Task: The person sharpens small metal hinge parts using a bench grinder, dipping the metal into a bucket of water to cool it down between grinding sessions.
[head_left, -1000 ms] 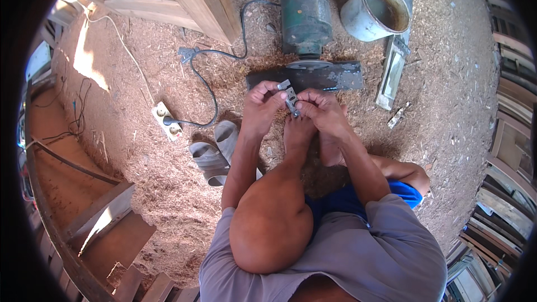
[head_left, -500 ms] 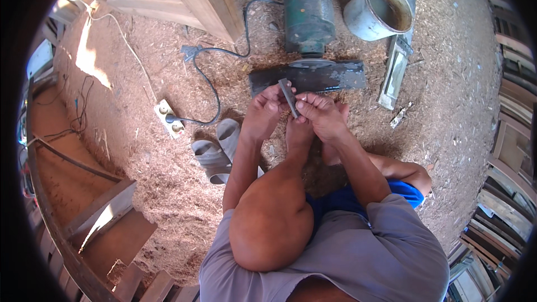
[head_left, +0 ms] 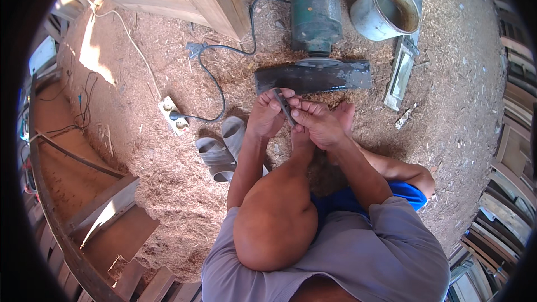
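Observation:
Both hands meet in front of me over my foot, holding a small dark grey flat bar point(head_left: 285, 107) between them. My left hand point(head_left: 267, 116) pinches its upper end with thumb and fingers. At the bar's lower end, my right hand point(head_left: 319, 123) is closed with thumb and fingertips on it. Just beyond my hands lies a dark, wet-looking board point(head_left: 279, 78). Over its far edge stands a green electric motor point(head_left: 316, 17) with a round grey disc point(head_left: 319, 62) at its near end.
Right of the motor, a white bucket point(head_left: 369, 19) of murky liquid rests by a long metal-and-wood piece point(head_left: 399, 75). A cable point(head_left: 224, 86) runs from the motor side to a power strip point(head_left: 166, 106). Grey sandals point(head_left: 215, 156) lie left of my leg. Wooden planks point(head_left: 210, 0) stand at upper left.
The bar has turned slightly in my fingers and shows a different face. Both hands still hold it. The whole view has shifted a little.

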{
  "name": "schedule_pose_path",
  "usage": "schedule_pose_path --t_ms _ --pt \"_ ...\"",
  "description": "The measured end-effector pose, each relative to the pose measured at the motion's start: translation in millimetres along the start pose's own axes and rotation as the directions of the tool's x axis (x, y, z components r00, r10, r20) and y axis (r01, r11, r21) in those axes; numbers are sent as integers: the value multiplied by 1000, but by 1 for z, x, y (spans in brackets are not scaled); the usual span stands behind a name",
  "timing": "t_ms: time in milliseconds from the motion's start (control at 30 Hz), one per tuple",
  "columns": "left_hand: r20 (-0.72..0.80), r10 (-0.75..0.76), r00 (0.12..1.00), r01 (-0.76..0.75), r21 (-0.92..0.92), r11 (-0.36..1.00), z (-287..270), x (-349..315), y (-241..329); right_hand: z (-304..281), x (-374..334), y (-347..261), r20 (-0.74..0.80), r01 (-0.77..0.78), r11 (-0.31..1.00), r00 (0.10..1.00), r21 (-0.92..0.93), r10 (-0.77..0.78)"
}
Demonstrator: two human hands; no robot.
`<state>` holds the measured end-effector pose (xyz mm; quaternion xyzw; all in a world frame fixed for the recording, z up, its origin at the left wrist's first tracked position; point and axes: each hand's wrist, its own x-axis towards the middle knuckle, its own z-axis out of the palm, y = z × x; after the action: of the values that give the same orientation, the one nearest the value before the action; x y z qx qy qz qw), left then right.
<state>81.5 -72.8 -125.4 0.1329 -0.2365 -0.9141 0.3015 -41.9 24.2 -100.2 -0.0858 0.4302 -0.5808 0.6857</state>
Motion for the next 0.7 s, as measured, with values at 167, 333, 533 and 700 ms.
schedule_pose_path --t_ms 167,333,533,700 --pt "-56 -16 998 17 9 1000 -1 -1 0 1 0 -1 -7 -13 999 1000 31 13" --pt "-21 -21 1000 20 -48 999 3 1 3 0 -1 -3 8 -15 999 1000 35 15" --pt "3 -39 999 39 -26 999 -12 -1 4 -6 1 3 66 -23 999 998 -22 24" --pt "-1 -78 997 78 -29 997 -4 -1 7 -4 -1 0 49 -28 999 998 -35 30"
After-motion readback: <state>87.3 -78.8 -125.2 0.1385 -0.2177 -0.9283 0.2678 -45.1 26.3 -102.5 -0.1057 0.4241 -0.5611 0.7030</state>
